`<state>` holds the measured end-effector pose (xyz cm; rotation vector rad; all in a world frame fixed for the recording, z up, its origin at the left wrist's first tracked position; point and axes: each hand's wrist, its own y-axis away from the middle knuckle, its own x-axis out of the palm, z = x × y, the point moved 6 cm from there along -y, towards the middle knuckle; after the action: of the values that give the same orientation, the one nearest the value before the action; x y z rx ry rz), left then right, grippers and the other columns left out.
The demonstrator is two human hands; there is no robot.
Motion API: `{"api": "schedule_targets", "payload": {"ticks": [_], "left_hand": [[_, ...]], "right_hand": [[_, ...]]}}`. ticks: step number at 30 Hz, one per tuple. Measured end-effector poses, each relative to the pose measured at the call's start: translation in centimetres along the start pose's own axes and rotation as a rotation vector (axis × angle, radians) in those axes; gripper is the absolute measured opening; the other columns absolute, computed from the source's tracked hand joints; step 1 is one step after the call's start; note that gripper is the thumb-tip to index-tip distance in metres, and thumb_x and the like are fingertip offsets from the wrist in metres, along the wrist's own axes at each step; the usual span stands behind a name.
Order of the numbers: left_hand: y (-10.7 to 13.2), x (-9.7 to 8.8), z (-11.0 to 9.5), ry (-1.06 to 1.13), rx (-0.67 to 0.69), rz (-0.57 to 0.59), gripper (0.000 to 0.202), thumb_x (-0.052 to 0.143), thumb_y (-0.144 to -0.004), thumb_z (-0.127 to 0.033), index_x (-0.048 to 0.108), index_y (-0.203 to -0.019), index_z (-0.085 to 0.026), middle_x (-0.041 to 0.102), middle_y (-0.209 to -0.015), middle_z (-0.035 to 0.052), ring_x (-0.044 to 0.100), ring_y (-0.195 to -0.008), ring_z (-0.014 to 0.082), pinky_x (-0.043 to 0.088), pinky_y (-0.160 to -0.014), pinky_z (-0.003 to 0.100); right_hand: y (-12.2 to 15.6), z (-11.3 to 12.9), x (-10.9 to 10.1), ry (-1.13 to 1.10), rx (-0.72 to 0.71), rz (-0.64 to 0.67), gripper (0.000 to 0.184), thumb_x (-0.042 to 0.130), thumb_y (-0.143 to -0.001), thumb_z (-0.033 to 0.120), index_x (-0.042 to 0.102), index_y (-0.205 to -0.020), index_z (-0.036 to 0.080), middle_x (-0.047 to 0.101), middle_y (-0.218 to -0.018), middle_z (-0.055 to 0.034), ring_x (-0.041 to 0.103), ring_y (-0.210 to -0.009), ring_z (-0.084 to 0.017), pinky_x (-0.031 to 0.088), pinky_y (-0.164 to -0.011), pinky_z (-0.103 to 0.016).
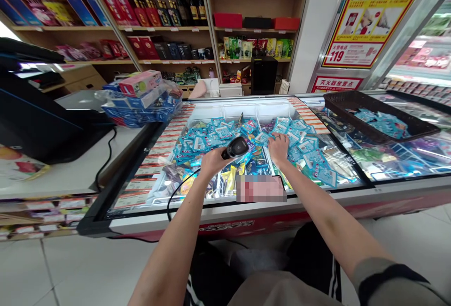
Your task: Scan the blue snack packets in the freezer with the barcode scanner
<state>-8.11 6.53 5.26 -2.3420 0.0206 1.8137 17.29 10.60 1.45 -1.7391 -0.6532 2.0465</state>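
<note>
The black, corded barcode scanner juts at two o'clock from the left hand gripping it; the right hand lies spread open on blue packets.

A black handheld scanner was noted gripped in the left hand. Its head was raised and tilted to the right, above the near part of the open freezer. A dark cable was seen running from its handle down over the freezer's front edge. Blue packets with white labels were found heaped loosely inside the freezer, overlapping at mixed angles and spread across its width. The near edge of the heap was touched by the spread fingers of the right hand, laid palm down on it.
</note>
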Motion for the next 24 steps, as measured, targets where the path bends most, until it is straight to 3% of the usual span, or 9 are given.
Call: {"api": "schedule_targets", "payload": {"ticks": [6, 11, 16, 20, 24], "left_hand": [[0.3, -0.5, 1.8, 0.038, -0.026, -0.021, 0.053, 0.046, -0.068, -0.069, 0.063, -0.095, -0.027, 0.067, -0.081, 0.0038, 0.061, -0.077, 0.0220, 0.034, -0.057, 0.023], [0.4, -0.9, 2.6, 0.071, -0.053, -0.026, 0.054, 0.046, -0.068, -0.068, 0.063, -0.098, -0.026, 0.067, -0.083, 0.0040, 0.060, -0.079, 0.0218, 0.034, -0.056, 0.023], [0.5, -1.3, 4.0, 0.069, -0.093, -0.043, 0.054, 0.046, -0.068, -0.068, 0.064, -0.098, -0.027, 0.067, -0.081, 0.0040, 0.061, -0.077, 0.0219, 0.035, -0.057, 0.024], [0.6, -1.8, 5.3, 0.063, -0.123, -0.055, 0.055, 0.047, -0.067, -0.069, 0.063, -0.101, -0.028, 0.067, -0.083, 0.0041, 0.061, -0.079, 0.0224, 0.037, -0.057, 0.024], [0.8, -2.2, 6.1, 0.069, -0.152, -0.051, 0.054, 0.049, -0.067, -0.067, 0.063, -0.100, -0.026, 0.067, -0.084, 0.0040, 0.061, -0.079, 0.0214, 0.037, -0.057, 0.023]], "right_hand": [[-1.0, 0.7, 0.2, 0.232, -0.112, 0.059, 0.031, 0.037, -0.082, 0.010, 0.067, -0.088, 0.014, 0.064, -0.088, -0.0131, 0.046, -0.094, -0.025, 0.013, -0.099, -0.047], [-1.7, 0.1, -0.1, 0.225, -0.069, 0.049, 0.036, 0.036, -0.086, 0.026, 0.068, -0.082, 0.011, 0.064, -0.085, -0.0154, 0.046, -0.094, -0.028, 0.015, -0.097, -0.050], [-2.4, 1.9, 0.2, 0.046, -0.130, 0.039, 0.039, 0.035, -0.088, 0.035, 0.063, -0.099, 0.010, 0.061, -0.100, -0.0176, 0.044, -0.102, -0.030, 0.020, -0.097, -0.049], [-2.8, 5.4, 2.1, -0.184, -0.286, 0.198, 0.044, 0.038, -0.088, 0.037, 0.045, -0.127, 0.017, 0.054, -0.119, -0.0124, 0.043, -0.110, -0.026, 0.032, -0.092, -0.041], [-3.2, 9.1, 3.6, -0.292, -0.442, 0.294, 0.057, 0.042, -0.087, 0.036, 0.026, -0.139, 0.019, 0.040, -0.137, -0.0078, 0.042, -0.117, -0.023, 0.031, -0.098, -0.037]]}}
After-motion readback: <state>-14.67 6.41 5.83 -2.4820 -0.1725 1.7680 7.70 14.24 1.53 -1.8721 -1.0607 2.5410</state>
